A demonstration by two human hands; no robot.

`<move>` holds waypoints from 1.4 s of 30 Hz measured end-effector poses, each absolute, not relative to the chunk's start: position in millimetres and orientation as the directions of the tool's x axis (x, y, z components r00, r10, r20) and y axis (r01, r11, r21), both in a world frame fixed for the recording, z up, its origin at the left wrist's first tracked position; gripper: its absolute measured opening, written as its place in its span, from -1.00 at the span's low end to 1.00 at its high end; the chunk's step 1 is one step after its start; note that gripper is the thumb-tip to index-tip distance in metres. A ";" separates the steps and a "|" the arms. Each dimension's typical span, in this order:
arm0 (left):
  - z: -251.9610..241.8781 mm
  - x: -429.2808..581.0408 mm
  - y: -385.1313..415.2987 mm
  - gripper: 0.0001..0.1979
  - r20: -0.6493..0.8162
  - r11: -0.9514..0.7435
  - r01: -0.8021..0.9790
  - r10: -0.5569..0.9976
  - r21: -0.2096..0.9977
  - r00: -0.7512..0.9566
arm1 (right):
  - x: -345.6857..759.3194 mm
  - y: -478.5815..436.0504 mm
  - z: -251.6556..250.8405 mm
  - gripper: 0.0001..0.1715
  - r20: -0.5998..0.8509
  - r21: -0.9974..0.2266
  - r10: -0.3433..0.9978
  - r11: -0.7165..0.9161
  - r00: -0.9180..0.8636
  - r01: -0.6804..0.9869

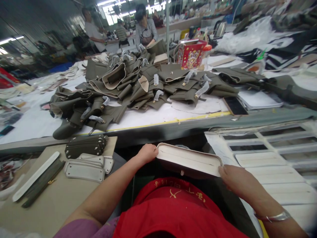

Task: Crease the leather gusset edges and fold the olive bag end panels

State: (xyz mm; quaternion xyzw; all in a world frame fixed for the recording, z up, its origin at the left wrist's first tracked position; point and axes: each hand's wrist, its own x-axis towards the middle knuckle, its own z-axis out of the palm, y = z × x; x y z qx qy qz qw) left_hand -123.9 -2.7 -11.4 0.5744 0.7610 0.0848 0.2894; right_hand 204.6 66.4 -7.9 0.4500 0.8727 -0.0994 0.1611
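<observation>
Between my hands, just above my lap, is a white leather bag panel [188,160] with a raised piped rim and a thin line running along its face. My left hand [148,152] has its fingers closed on the panel's left corner. At the other end, my right hand [230,177] pinches the right corner; its fingertips are partly hidden. To the right, similar white panels [260,159] lie in rows. On the left board rest grey-white plates with corner holes [85,171], a stack of dark studded pieces [85,147] and a dark strip with a zipper pull [43,183].
A heap of olive-green bag parts [138,84] with wrapped metal clasps covers the table ahead. A phone [235,105] and paper [260,99] lie near its edge. A red box [190,54] stands behind. A co-worker [146,29] is across the table.
</observation>
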 end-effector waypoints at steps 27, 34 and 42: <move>-26.6 -109.1 -13.5 -0.62 -0.228 0.338 0.874 0.935 0.351 -0.270 | 205.3 66.2 -5.7 -0.60 -0.386 0.039 0.710 0.651 -0.589 0.758; -22.1 -113.6 -10.1 -0.76 -0.228 0.396 0.782 0.918 0.481 -0.324 | 201.2 63.5 2.9 -0.62 -0.434 0.036 0.709 0.631 -0.556 0.775; -33.2 -116.5 -21.2 -0.56 -0.392 0.516 0.296 0.833 0.804 -0.390 | 206.3 66.7 -8.5 -0.56 -0.359 -0.035 0.732 0.608 -0.578 0.793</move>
